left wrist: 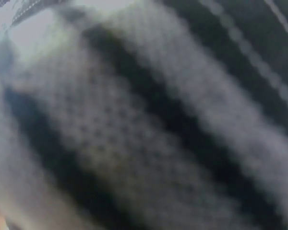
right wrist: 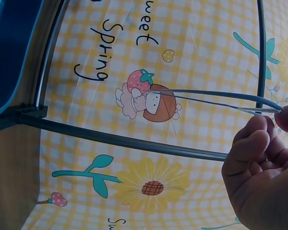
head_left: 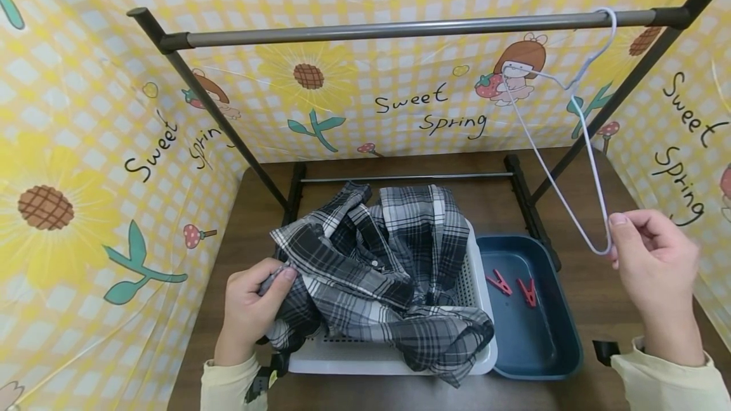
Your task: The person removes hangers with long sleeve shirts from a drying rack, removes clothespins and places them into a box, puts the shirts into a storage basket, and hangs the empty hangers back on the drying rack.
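White hanger [head_left: 594, 171] in thumb-and-finger pinch of right hand [head_left: 655, 265]

- The left hand [head_left: 254, 303] is pinching, its thumb [head_left: 281, 285] pressing toward a bent index finger [head_left: 261, 269].
- The right hand [head_left: 657, 265] is also pinching, its other fingers curling toward the palm.
- Both hands are leaning inward, well apart, the right sitting higher in the head view.
- Pale sleeves [head_left: 674, 379] are covering the forearms and leaving both wrists [head_left: 676, 342] bare.
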Demonstrator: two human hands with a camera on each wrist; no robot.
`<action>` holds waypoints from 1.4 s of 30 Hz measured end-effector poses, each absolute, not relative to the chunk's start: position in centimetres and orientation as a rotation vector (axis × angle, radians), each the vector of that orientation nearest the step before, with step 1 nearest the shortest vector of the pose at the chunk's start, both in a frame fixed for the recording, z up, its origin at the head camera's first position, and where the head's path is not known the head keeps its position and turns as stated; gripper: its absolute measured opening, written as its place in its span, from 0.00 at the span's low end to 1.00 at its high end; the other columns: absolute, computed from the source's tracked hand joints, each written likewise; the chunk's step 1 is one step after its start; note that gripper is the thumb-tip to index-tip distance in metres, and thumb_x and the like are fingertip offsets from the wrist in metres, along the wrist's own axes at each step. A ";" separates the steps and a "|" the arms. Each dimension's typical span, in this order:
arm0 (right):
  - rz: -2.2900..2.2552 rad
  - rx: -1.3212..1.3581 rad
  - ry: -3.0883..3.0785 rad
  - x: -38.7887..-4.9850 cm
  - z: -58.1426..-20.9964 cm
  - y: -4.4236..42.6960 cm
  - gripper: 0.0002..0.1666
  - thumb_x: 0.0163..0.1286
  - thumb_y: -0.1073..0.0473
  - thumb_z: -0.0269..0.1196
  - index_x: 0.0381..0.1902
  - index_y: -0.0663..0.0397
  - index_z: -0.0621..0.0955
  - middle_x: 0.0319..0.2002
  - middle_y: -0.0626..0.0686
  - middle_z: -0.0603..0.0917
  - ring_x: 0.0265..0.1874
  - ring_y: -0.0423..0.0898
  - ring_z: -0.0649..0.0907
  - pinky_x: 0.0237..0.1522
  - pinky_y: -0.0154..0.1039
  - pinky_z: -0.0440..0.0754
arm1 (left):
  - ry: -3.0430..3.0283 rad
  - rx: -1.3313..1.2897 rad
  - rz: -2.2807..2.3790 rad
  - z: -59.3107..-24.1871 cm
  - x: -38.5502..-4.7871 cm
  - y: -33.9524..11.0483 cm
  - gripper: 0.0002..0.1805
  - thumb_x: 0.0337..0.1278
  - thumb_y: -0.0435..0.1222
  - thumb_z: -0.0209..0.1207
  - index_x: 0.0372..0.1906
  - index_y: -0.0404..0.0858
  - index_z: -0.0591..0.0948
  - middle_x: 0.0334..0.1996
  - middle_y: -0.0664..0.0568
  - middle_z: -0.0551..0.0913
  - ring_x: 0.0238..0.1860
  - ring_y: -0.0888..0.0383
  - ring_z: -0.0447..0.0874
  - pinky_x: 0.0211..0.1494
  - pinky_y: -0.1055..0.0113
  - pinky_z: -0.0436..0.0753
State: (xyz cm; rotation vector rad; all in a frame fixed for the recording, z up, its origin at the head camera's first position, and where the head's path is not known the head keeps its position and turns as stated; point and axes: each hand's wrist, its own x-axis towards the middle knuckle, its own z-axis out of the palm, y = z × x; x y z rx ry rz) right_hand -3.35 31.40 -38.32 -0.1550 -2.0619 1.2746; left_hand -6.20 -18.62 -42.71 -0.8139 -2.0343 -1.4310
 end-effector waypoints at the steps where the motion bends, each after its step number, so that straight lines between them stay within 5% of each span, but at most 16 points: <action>1: 1.276 -0.165 -2.064 -3.3 -38.3 31.3 0.08 0.71 0.71 0.60 0.30 0.69 0.78 0.15 0.41 0.76 0.12 0.34 0.72 0.15 0.26 0.66 | -2.033 -0.815 -1.431 -42.7 -6.2 -18.6 0.12 0.47 0.16 0.60 0.27 0.35 0.81 0.20 0.51 0.77 0.19 0.64 0.72 0.20 0.71 0.70; 12: 1.218 -0.196 -2.087 -2.7 -38.3 30.4 0.11 0.70 0.71 0.61 0.26 0.72 0.78 0.14 0.39 0.76 0.11 0.33 0.69 0.13 0.28 0.61 | -2.035 -0.806 -1.442 -42.8 -6.1 -18.6 0.13 0.46 0.14 0.59 0.27 0.34 0.81 0.21 0.51 0.78 0.19 0.64 0.72 0.21 0.71 0.70; 29: 1.354 0.157 -1.976 -1.5 -37.8 27.6 0.10 0.63 0.78 0.60 0.22 0.73 0.76 0.15 0.43 0.76 0.11 0.33 0.65 0.12 0.30 0.54 | -2.030 -0.785 -1.435 -42.8 -5.9 -18.7 0.13 0.45 0.15 0.60 0.26 0.35 0.81 0.20 0.52 0.78 0.18 0.64 0.72 0.20 0.71 0.70; 42: 1.256 0.394 -2.160 -1.3 -38.8 25.7 0.12 0.61 0.80 0.62 0.26 0.62 0.80 0.19 0.45 0.75 0.19 0.34 0.71 0.18 0.30 0.68 | -2.020 -0.780 -1.434 -43.0 -5.8 -18.8 0.12 0.46 0.15 0.60 0.26 0.34 0.80 0.20 0.52 0.77 0.18 0.64 0.72 0.20 0.71 0.70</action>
